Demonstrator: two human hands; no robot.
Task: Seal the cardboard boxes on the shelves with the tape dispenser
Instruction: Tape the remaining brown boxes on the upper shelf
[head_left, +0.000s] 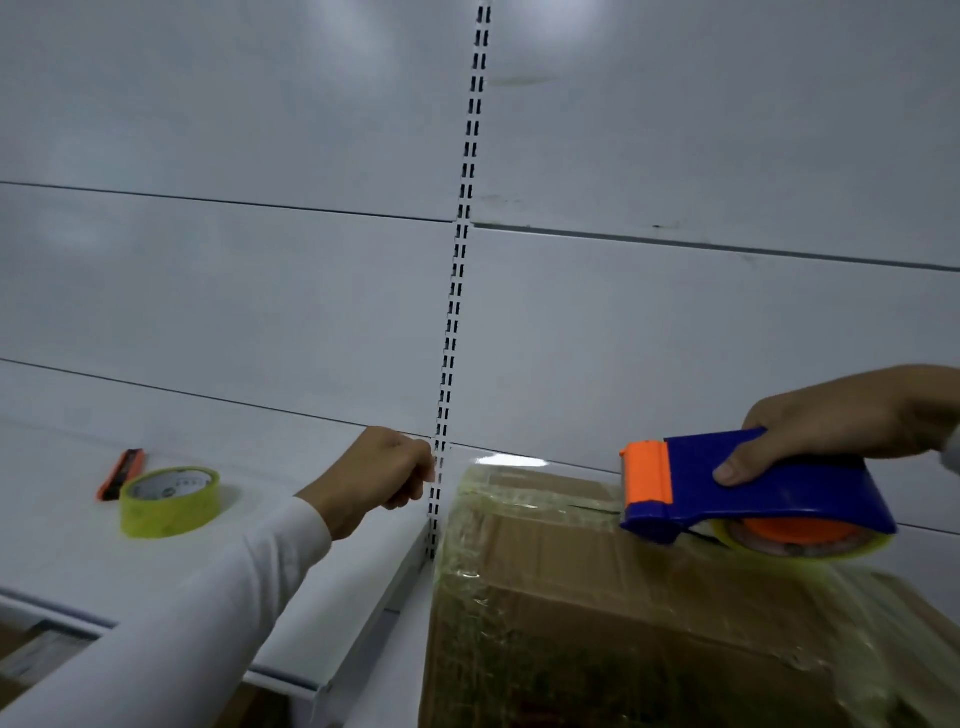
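Gripping a blue and orange tape dispenser (748, 488) with the right hand (831, 421), fingers curling over the top of the blue handle and the thumb pressing on its side. Resting the dispenser on top of a brown cardboard box (597, 597), orange front end pointing to the left, near the box's far edge. Showing a roll of see-through yellowish tape (800, 543) inside the dispenser, sitting low against the box top.

Sitting at the bottom right, on the right side of a white post with black slots (457, 291). Shining with lots of clear tape already stuck over the box's top, its left corner and down its front side.

Reaching forward with the left hand (384, 475), in a white sleeve (197, 613), just left of the box's far left corner and right by the slotted post. Curling the fingers in, tips coming together as if pinching something small and thin; hard to tell what, maybe a bit of clear tape.

Lying on the white shelf (291, 561) to the left, well apart from the box: a spare roll of yellow tape (169, 501) standing flat, and just behind it, touching or nearly touching, an orange and black box cutter (120, 473).

Standing behind everything, a white panel wall (234, 260) with thin dark lines running across.
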